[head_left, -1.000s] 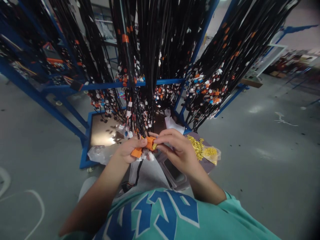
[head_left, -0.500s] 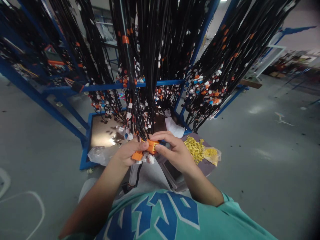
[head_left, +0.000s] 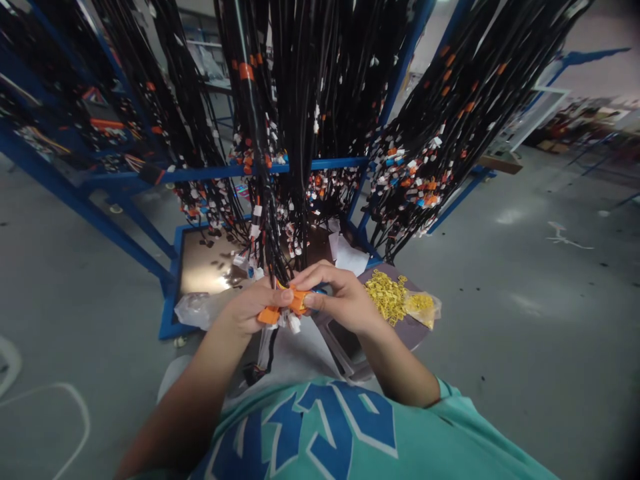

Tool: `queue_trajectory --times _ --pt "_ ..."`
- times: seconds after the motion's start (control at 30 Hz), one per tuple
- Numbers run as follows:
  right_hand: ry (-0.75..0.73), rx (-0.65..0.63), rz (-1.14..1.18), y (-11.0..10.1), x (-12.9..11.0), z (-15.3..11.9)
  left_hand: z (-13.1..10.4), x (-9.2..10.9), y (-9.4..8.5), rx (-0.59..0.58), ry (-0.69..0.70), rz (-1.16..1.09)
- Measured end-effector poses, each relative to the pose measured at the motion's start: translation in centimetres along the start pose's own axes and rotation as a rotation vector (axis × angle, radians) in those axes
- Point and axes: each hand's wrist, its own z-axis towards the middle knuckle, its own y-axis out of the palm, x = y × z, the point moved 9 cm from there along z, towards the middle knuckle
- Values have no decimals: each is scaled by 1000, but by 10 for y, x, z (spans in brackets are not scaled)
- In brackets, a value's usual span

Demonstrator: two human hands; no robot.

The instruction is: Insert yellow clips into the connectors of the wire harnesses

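My left hand is closed around a bundle of connectors at the end of black cables, its thumb on an orange connector. My right hand grips the same orange connector from the right, thumb at its open end and fingers over its top. A second orange connector sticks out below my left hand. White connectors hang beneath the two. Whether a small part is between my right fingertips is hidden.
A blue rack with hanging black cable bundles stands in front. Yellow clips lie in a pile on a dark surface at the right, beside a plastic bag. Another bag rests at the left.
Both hands and the held connectors have shifted slightly left. My right thumb and the orange connector have turned a little.
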Motion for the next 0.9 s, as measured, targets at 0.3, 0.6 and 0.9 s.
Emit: queue_trajectory --times 0.3,0.6,0.9 --pt "-46 -126 -86 4 -13 1 -2 -1 -1 -13 17 -15" --pt "-84 -163 -189 6 -17 3 0 -3 -2 -52 10 -49" --pt "-19 -134 -104 5 -10 4 0 -3 2 -69 13 -85"
